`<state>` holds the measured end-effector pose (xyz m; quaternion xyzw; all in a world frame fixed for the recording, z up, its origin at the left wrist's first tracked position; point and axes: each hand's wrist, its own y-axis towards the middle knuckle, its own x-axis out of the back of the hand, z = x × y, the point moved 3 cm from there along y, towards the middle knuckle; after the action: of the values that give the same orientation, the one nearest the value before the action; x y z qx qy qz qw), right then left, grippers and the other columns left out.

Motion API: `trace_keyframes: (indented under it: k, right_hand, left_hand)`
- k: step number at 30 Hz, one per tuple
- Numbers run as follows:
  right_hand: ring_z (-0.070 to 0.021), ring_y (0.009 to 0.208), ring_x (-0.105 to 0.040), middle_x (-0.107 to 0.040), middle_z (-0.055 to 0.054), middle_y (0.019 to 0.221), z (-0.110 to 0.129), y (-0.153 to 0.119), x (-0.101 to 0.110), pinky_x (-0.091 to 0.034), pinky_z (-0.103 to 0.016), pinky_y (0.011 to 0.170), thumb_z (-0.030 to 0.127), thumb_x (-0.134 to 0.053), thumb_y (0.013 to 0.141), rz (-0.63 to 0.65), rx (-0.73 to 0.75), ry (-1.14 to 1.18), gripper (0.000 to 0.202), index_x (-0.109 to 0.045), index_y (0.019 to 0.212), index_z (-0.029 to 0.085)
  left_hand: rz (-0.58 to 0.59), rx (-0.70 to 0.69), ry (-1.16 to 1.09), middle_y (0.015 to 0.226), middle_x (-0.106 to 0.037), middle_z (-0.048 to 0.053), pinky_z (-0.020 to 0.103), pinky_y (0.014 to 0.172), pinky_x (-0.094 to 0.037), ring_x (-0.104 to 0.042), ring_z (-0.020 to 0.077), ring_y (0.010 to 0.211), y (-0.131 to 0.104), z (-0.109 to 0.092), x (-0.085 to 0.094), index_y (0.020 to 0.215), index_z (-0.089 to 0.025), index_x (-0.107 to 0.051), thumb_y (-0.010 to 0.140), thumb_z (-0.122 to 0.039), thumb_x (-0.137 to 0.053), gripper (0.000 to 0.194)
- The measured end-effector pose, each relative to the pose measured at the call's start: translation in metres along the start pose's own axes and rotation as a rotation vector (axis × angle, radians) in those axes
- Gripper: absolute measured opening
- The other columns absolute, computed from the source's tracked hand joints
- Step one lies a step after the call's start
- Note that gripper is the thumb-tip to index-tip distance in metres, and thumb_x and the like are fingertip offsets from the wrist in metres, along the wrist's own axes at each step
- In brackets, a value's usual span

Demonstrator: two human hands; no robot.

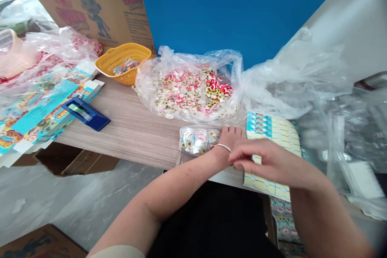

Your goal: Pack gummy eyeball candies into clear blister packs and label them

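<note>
- So, table point(136, 125): holds everything within reach.
- Bag point(148, 84) of candy: open just far of the pack, probably for easy picking.
- Label sheet point(282, 137): right of the pack, flat, probably for quick peeling.
- Pack point(195, 141): near edge of table, centre, close to body.
- Left hand point(232, 139): palm down over pack's right end, likely steadying it; finger closure hidden, can't tell.
- Right hand point(269, 161): above sheet, fingers curled, thumb near index; can't tell if anything's pinched.

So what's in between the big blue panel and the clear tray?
In the head view, a clear plastic bag of small red, white and yellow pieces lies between panel and tray.
</note>
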<state>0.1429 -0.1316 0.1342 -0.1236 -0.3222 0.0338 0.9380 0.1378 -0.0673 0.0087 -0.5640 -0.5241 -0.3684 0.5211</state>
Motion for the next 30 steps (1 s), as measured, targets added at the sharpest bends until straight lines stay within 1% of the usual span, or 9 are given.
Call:
trace_keyframes:
  k: [5, 10, 13, 15, 17, 19, 21, 24, 30]
  right_hand:
    - [-0.0191, 0.074, -0.064, -0.072, -0.004, 0.088, -0.017, -0.047, -0.049, -0.047, -0.030, 0.067, 0.034, -0.064, 0.090, 0.093, -0.143, 0.077, 0.018, -0.075, 0.104, 0.031]
    - [-0.0199, 0.083, -0.068, -0.075, -0.004, 0.099, -0.020, -0.044, -0.089, -0.048, -0.029, 0.072, 0.031, -0.062, 0.090, 0.147, -0.100, 0.113, 0.022, -0.075, 0.107, 0.029]
    - [-0.0202, 0.082, -0.069, -0.076, -0.004, 0.095, -0.029, -0.042, -0.102, -0.046, -0.029, 0.070, 0.030, -0.064, 0.088, 0.092, -0.127, 0.085, 0.016, -0.076, 0.097, 0.026]
    - [-0.0191, 0.074, -0.067, -0.075, -0.002, 0.084, -0.045, -0.046, -0.100, -0.044, -0.028, 0.066, 0.031, -0.062, 0.089, -0.060, -0.237, 0.043, 0.014, -0.074, 0.086, 0.024]
    - [-0.0184, 0.070, -0.064, -0.071, -0.002, 0.077, -0.066, -0.055, -0.090, -0.044, -0.029, 0.065, 0.032, -0.058, 0.091, -0.314, -0.363, 0.000, 0.019, -0.070, 0.081, 0.022]
    - [-0.0200, 0.077, -0.065, -0.071, -0.004, 0.086, -0.089, -0.063, -0.079, -0.047, -0.032, 0.069, 0.032, -0.056, 0.092, -0.596, -0.418, -0.023, 0.017, -0.069, 0.092, 0.021]
    - [-0.0244, 0.097, -0.066, -0.069, -0.011, 0.112, -0.110, -0.066, -0.073, -0.053, -0.036, 0.079, 0.032, -0.059, 0.089, -0.809, -0.389, -0.023, 0.031, -0.064, 0.117, 0.019]
    - [-0.0306, 0.125, -0.057, -0.057, -0.016, 0.141, -0.137, -0.055, -0.080, -0.052, -0.047, 0.098, 0.033, -0.064, 0.086, -0.938, -0.299, 0.037, 0.062, -0.048, 0.144, 0.020]
    - [-0.0290, 0.146, -0.040, -0.042, -0.013, 0.158, -0.153, -0.024, -0.120, -0.034, -0.054, 0.120, 0.034, -0.056, 0.093, -1.105, -0.246, 0.124, 0.071, -0.029, 0.158, 0.025]
  left_hand:
    - [-0.022, -0.036, 0.042, 0.135, -0.051, 0.020, 0.050, 0.098, -0.036, -0.048, 0.0347, 0.121, -0.009, -0.001, 0.000, 0.144, -0.018, -0.041, 0.084, -0.042, -0.072, 0.072]
    - [-0.066, -0.078, 0.089, 0.133, -0.052, 0.020, 0.044, 0.095, -0.038, -0.049, 0.0312, 0.117, -0.010, -0.005, 0.003, 0.142, -0.009, -0.039, 0.081, -0.030, -0.072, 0.073]
    - [-0.079, -0.094, 0.111, 0.132, -0.053, 0.019, 0.044, 0.094, -0.040, -0.051, 0.0322, 0.116, -0.010, -0.004, 0.005, 0.143, -0.010, -0.038, 0.076, -0.032, -0.076, 0.079]
    - [-0.089, -0.104, 0.124, 0.131, -0.054, 0.019, 0.045, 0.094, -0.040, -0.051, 0.0330, 0.116, -0.009, -0.004, 0.005, 0.143, -0.010, -0.038, 0.073, -0.032, -0.078, 0.083]
    - [-0.099, -0.112, 0.133, 0.129, -0.056, 0.019, 0.044, 0.094, -0.041, -0.053, 0.0333, 0.115, -0.008, -0.003, 0.005, 0.142, -0.010, -0.039, 0.073, -0.033, -0.078, 0.082]
    - [-0.109, -0.117, 0.140, 0.128, -0.056, 0.019, 0.044, 0.093, -0.042, -0.053, 0.0340, 0.114, -0.007, -0.003, 0.004, 0.140, -0.009, -0.040, 0.072, -0.034, -0.078, 0.081]
    - [-0.117, -0.117, 0.144, 0.127, -0.057, 0.019, 0.044, 0.092, -0.042, -0.054, 0.0344, 0.113, -0.007, -0.003, 0.005, 0.138, -0.009, -0.041, 0.072, -0.035, -0.078, 0.080]
    - [-0.113, -0.114, 0.143, 0.127, -0.057, 0.018, 0.044, 0.094, -0.042, -0.054, 0.0342, 0.113, -0.008, -0.003, 0.007, 0.140, -0.011, -0.040, 0.073, -0.037, -0.077, 0.081]
    - [-0.082, -0.133, 0.125, 0.131, -0.055, 0.018, 0.043, 0.101, -0.039, -0.052, 0.0340, 0.119, -0.008, 0.003, 0.010, 0.140, -0.012, -0.040, 0.073, -0.038, -0.074, 0.080]
